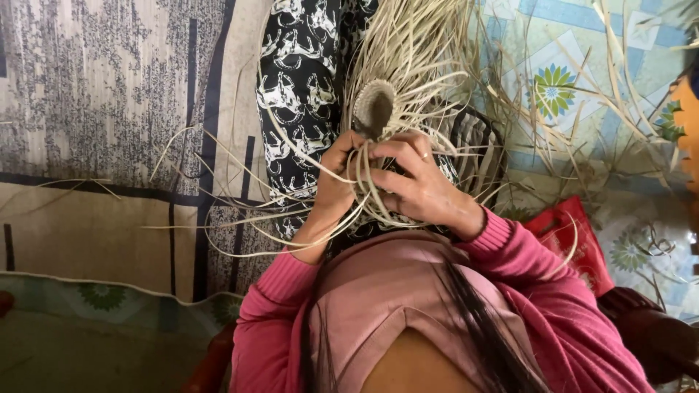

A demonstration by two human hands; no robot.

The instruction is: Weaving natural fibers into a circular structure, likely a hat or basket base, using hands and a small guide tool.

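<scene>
Seen from above, a person in a pink sleeve is working over their lap. The left hand [333, 182] is curling closed around a bundle of pale dried straw strands [408, 65]. The right hand [415, 178], fingers bent, is pinching the strands just under a small round woven straw disc [373, 108]. Loose strands are fanning over the patterned mat [95, 109].

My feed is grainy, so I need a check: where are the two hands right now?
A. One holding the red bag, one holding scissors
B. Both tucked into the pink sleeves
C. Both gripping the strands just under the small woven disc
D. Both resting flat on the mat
C: the left hand and right hand meet on the pale strands directly below the small woven disc, over the lap.
</scene>
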